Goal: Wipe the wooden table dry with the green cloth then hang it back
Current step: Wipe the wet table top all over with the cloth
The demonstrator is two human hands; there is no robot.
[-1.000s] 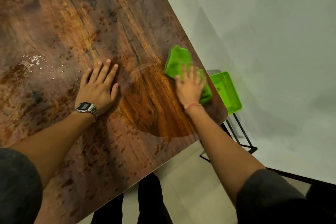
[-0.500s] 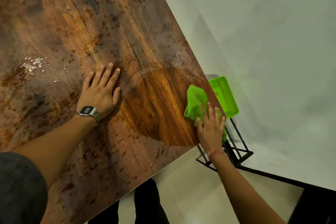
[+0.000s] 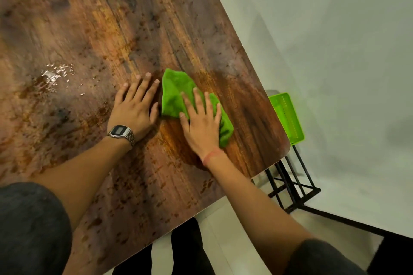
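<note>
Mid-wipe, the right hand (image 3: 202,127) presses its spread, flat grip on the crumpled green cloth (image 3: 176,94) at the brown wooden surface's (image 3: 89,18) centre, the left hand (image 3: 134,107) braces flat, and I judge the glistening water droplets (image 3: 53,76) at nine o'clock need wiping next.

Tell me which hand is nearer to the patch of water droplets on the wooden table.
Left. The left hand lies flat just right of the water droplets; the right hand presses the green cloth farther right.
</note>
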